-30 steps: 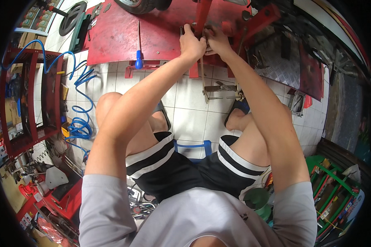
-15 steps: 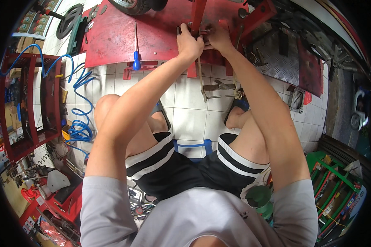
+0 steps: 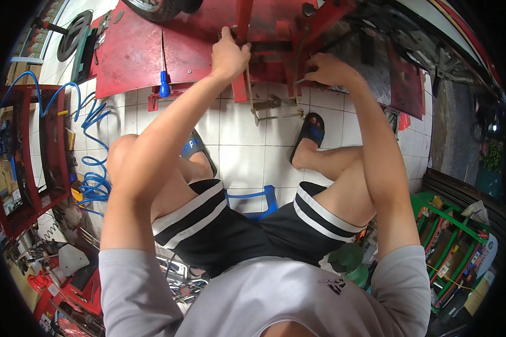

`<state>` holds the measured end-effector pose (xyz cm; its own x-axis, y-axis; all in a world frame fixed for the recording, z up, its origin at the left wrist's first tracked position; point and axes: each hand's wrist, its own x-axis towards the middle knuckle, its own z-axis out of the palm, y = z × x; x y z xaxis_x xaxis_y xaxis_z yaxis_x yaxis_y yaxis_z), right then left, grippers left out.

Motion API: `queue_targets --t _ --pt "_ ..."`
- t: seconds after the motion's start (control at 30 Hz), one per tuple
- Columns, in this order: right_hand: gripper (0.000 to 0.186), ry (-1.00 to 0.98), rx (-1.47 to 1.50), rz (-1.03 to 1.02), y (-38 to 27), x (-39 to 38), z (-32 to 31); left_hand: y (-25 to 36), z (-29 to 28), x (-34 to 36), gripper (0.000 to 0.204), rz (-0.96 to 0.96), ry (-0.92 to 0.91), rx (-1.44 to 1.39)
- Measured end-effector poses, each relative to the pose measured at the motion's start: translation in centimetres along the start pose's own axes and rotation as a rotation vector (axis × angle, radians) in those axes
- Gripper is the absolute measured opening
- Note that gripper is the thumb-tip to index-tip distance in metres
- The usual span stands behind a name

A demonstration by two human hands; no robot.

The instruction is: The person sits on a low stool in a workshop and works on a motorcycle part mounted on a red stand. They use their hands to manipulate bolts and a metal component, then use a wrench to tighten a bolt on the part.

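Observation:
My left hand [image 3: 229, 56] is closed against the foot of a red upright post [image 3: 243, 22], its thumb and forefinger at the metal there. Whatever lies between those fingers is hidden. To the right, my right hand [image 3: 333, 70] is curled beside a slanted red arm [image 3: 323, 22], fingers bent together. A short, thin metal piece [image 3: 303, 81] shows at its fingertips; its kind is too small to tell. Between the hands runs a dark crossbar [image 3: 271, 47] of the red frame. Below it hangs a metal linkage [image 3: 272, 115] with a threaded-looking rod.
A blue-handled screwdriver [image 3: 164, 84] lies on the red platform [image 3: 135, 62], left of my hands. A wheel [image 3: 154, 7] stands at the back. A coiled blue hose [image 3: 95, 185] hangs by a red rack [image 3: 28, 157]. At lower right stands a green rack [image 3: 441, 247].
My right hand has come away from the left hand and the post, moving right with a thin metal piece. My left hand stays at the post. The view has shifted, and my right foot has moved forward.

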<state>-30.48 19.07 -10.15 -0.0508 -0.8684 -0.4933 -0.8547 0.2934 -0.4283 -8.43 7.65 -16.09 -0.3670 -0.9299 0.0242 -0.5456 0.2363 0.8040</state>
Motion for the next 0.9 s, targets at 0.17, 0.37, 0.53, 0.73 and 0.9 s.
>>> queue_targets --t 0.17,0.37,0.53,0.73,0.9 --pt "0.027 0.062 0.074 0.305 7.0 -1.5 0.3 -3.2 -2.7 3.1 0.042 -0.121 -0.404 -0.227" --pt "0.028 0.114 0.47 0.6 11.5 -1.0 6.3 -17.0 -5.0 2.5 0.022 -0.03 -0.371 0.397" --pt "0.027 0.42 0.865 0.526 13.3 1.1 11.0 -17.6 -3.5 1.7 0.026 -0.198 -0.344 0.51" --pt "0.036 0.86 0.057 0.45 16.2 3.2 13.8 -17.0 -2.7 2.0 0.02 -0.079 -0.154 0.68" --pt "0.044 0.673 0.045 0.53 16.9 3.7 14.3 -19.1 -3.3 2.0 0.015 0.018 -0.141 0.623"
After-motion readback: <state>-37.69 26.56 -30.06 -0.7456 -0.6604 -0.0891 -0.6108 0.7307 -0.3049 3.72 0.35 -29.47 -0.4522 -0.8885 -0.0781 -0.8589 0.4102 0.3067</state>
